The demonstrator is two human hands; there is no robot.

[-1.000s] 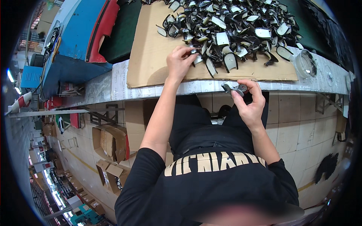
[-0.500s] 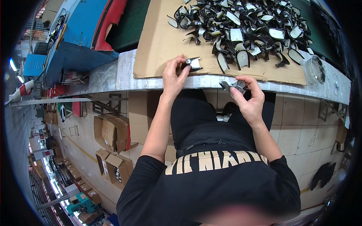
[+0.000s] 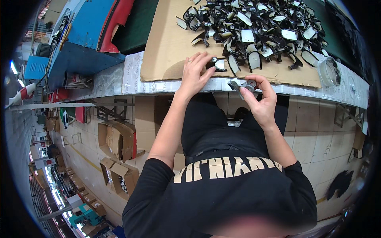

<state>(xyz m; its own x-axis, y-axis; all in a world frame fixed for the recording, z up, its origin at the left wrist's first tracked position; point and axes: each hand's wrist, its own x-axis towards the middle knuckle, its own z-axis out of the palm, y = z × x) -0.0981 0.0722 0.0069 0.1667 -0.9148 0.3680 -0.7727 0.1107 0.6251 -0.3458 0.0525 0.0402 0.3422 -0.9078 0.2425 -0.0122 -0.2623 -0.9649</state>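
My left hand (image 3: 194,75) rests at the near edge of a cardboard sheet. Its fingers are stretched out and apart, the tips against one end of a small black piece with a white face (image 3: 220,65), shaped like a shoe heel. My right hand (image 3: 263,99) is closed, thumb and fingers pinching a small grey object with a round disc (image 3: 248,85) and a shiny flat end, just over the table's front edge. Its exact kind is unclear. Beyond both hands lies a heap of similar black heel-shaped pieces (image 3: 248,36) with pale faces.
The cardboard sheet (image 3: 162,51) covers much of the table. A clear round container (image 3: 330,72) stands at its right edge. To the left is a blue machine housing (image 3: 85,29) with a red panel (image 3: 116,29). Open cardboard boxes (image 3: 116,139) sit on the floor.
My left hand has moved right and forward, carrying the heel-shaped piece toward the heap, and its fingers have straightened. My right hand has shifted slightly left with the grey object.
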